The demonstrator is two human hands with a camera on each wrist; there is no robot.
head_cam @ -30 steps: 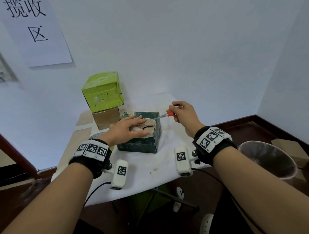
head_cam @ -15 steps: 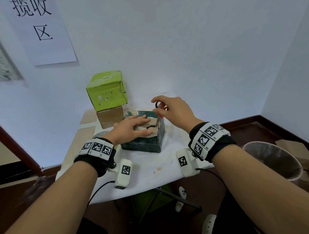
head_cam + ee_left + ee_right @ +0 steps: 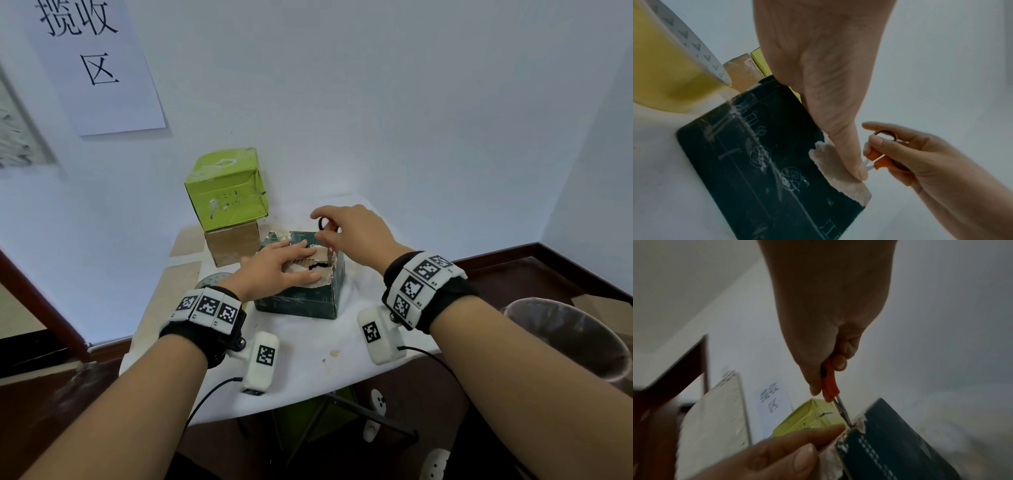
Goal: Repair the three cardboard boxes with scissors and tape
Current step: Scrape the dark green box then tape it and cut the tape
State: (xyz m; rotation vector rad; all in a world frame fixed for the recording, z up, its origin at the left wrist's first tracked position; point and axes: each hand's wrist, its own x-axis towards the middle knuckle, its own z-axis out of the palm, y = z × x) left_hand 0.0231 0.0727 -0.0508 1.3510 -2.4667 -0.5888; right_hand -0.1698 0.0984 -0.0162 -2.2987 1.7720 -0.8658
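Three boxes on a white-covered desk [image 3: 301,346] set in a room corner, pale walls on two sides: dark green box [image 3: 301,301] nearest, top face torn to bare brown card with a ragged hole; lime-green box [image 3: 226,188] stacked on a plain brown box [image 3: 233,245], both against the wall just beyond. Partly hidden: scissors [image 3: 830,382], orange handles, largely covered by the right hand [image 3: 356,233] in the head view, only a dark finger loop showing; blade tips meet the torn far edge of the dark green box in the right wrist view. Right fingers curled round the scissor handles. Left hand [image 3: 274,270] flat on the torn top, fingers straight and pressing the card down, thumb along the near edge. Tape roll [image 3: 670,65], yellowish with a white printed core, close to the lens in the left wrist view, cut off by the frame; in the head view only a grey sliver shows behind the left wrist. Wall sheet [image 3: 92,61] with printed characters, upper left, cropped. Bin [image 3: 565,339] at right, lined, partly out of frame. Brown floor and skirting below the desk
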